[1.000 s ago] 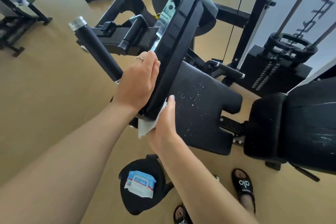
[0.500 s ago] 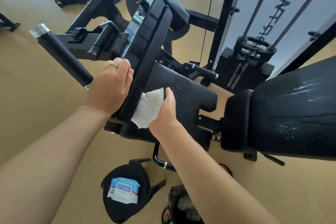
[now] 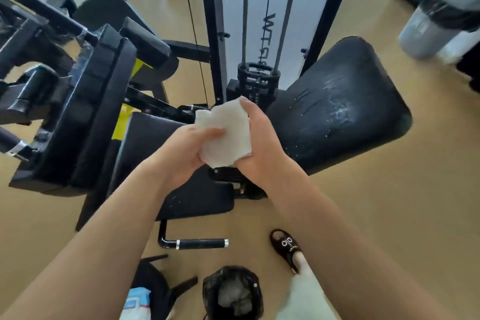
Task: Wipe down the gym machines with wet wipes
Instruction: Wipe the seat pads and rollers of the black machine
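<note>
One white wet wipe (image 3: 225,132) is held up in the air between two hands, just above the near end of the black seat pad (image 3: 145,135) of the gym machine (image 3: 85,101). The left hand (image 3: 183,153) grips the wipe's left edge with its fingers (image 3: 211,132) curled over the cloth; the right hand (image 3: 259,143) holds the right edge, thumb and fingers pinching it from the side. The wipe touches neither pad. Right of the seat pad lies one large back pad (image 3: 340,109), flecked with white. Behind the seat pad stands one weight stack (image 3: 255,80) on two guide rods. Near the seat pad, toward the person, one pack of wipes (image 3: 137,302) lies on a black stool (image 3: 155,286), beside one small bin (image 3: 232,293) lined with a black bag. One sandalled foot (image 3: 285,247) stands on the floor (image 3: 376,215). Far right of the seat pad stands one grey bin (image 3: 439,13).
</note>
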`<state>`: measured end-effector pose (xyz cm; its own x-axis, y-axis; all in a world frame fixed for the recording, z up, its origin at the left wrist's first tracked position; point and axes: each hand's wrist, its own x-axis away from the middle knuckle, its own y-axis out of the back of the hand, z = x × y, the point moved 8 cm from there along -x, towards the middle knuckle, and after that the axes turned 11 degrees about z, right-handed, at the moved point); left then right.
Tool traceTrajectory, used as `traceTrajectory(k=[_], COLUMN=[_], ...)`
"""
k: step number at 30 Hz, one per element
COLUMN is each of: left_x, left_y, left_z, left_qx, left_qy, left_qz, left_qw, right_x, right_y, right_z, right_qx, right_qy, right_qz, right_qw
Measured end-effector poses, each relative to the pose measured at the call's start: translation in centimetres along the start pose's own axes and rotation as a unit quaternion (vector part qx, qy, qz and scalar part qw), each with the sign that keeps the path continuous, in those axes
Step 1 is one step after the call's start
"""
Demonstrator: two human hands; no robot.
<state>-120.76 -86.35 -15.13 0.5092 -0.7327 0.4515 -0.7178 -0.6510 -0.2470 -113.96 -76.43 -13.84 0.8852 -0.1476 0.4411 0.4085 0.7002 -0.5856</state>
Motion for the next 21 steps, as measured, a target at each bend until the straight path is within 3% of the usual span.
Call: traceTrajectory(k=[3, 7, 11, 14, 16, 18, 21], left_x=[-1.3, -4.5, -9.7, -13.4, -15.1, -16.6, -18.4], left_y=[-4.1, -9.0, -14.4, -18.4, -21.6, -25.4, -30.3], left_z=[-0.6, -1.3, -3.0, -5.3, -6.8, -7.2, -5.8], left_qx=[-0.042, -0.062, -0.094, -0.187, -0.3, -0.376, -0.405], left_qy=[-0.012, -0.008, -0.019, -0.045, -0.061, -0.073, -0.064], left_qz=[0.005, -0.059, -0.142, -0.217, -0.253, -0.253, -0.216], left_qw=[0.999, 0.996, 0.985, 0.957, 0.918, 0.888, 0.886], right_x=[2.0, 2.8, 3.4, 5.4, 6.1, 5.0, 1.2], right_y=[2.6, 8.6, 16.5, 23.1, 26.6, 29.1, 31.0], right_z=[3.6, 9.1, 17.7, 25.1, 28.2, 28.1, 23.6], right_qx=[0.066, 0.171, 0.281, 0.305, 0.314, 0.331, 0.316], right_qy=[0.004, 0.03, 0.133, 0.241, 0.268, 0.231, 0.113], right_qz=[0.008, -0.012, -0.035, -0.132, -0.181, -0.182, -0.103], right_qw=[0.998, 0.985, 0.95, 0.912, 0.892, 0.897, 0.936])
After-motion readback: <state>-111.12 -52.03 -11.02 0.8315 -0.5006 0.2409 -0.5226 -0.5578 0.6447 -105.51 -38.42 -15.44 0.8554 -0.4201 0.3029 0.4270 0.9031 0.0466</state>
